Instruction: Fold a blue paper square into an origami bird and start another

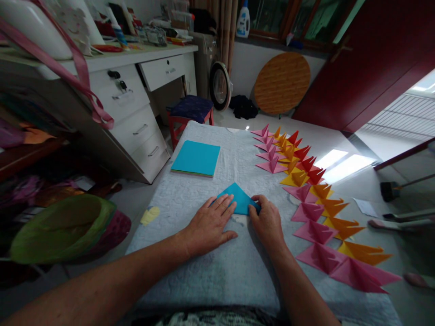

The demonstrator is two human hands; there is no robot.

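A blue sheet of origami paper (pixel 238 198), folded into a triangle, lies on the cloth-covered table in front of me. My left hand (pixel 217 217) rests flat on its left part, fingers stretched out and thumb apart. At the triangle's right corner, my right hand (pixel 267 219) pinches the paper between thumb and fingers. Beyond my left hand sits a square stack of origami paper (pixel 196 158) with a blue sheet on top. Rows of folded paper cranes in pink (pixel 316 232), orange (pixel 345 227) and red (pixel 307 164) stand along the table's right side.
A green-lined waste bin (pixel 61 228) stands on the floor at the left. Behind it is a white desk (pixel 125 99) with drawers and clutter on top. A stool (pixel 190 111) stands past the table's far edge, near an open washing machine door (pixel 220 86).
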